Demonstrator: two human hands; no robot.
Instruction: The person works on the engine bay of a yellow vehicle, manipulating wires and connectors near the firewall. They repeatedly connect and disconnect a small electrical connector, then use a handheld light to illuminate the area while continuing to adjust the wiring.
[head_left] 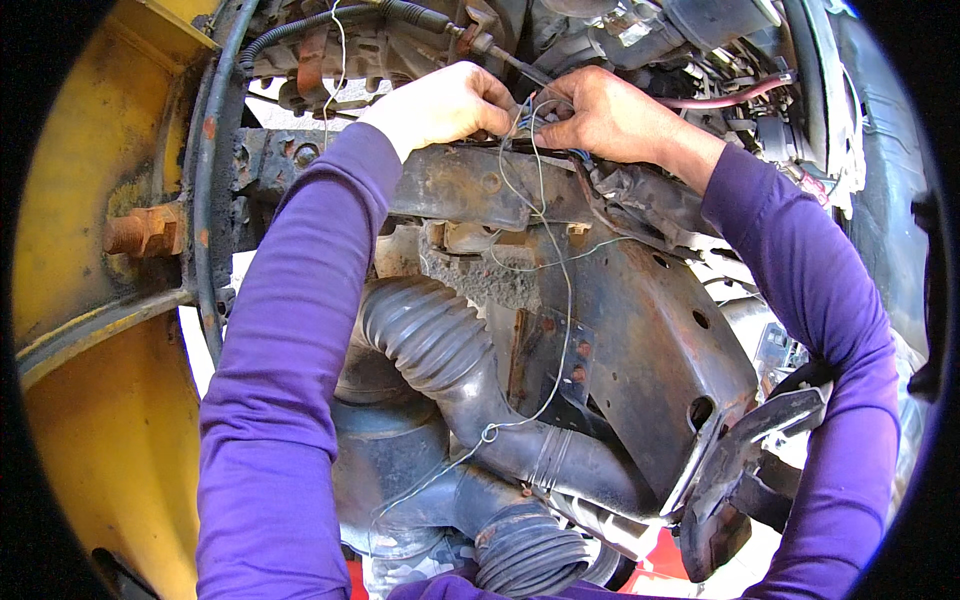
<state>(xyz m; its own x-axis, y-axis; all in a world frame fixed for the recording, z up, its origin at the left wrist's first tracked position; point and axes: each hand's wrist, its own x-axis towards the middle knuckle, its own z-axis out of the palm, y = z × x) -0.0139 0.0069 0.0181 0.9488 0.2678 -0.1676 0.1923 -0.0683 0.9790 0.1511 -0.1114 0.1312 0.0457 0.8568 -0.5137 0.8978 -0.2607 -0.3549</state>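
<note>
My left hand and my right hand meet at the top middle, above a dirty metal frame rail. Both are closed, thumb against fingers, on thin electrical wires in the small gap between them. Some of these wires look blue; their ends are too small to make out. From the fingers a long pale wire hangs down, with a small loop partway, and crosses a black pipe. A thinner greenish strand curves off to the right. Purple sleeves cover both my forearms.
A ribbed rubber hose and a black pipe lie below, with another ribbed hose at the bottom. A rusty bracket plate stands to the right. Yellow bodywork with a rusty bolt borders the left. A reddish hose runs upper right.
</note>
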